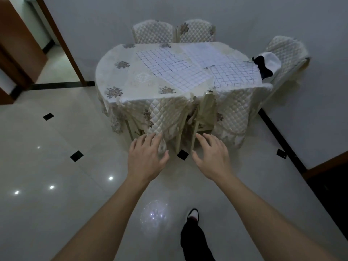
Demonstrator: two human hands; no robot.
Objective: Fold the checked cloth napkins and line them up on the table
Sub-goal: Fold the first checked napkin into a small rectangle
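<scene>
Forearms [113,213] bare; black trousers [194,242]; white shoe [194,213], perhaps red-trimmed.

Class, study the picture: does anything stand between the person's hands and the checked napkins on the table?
Yes. Two covered chairs, pushed in at the near edge of the table, stand between the left hand, the right hand and the napkins.

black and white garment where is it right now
In the head view, the black and white garment is draped over the quilted chair at the right end of the table, just right of the rightmost checked napkin.
</scene>
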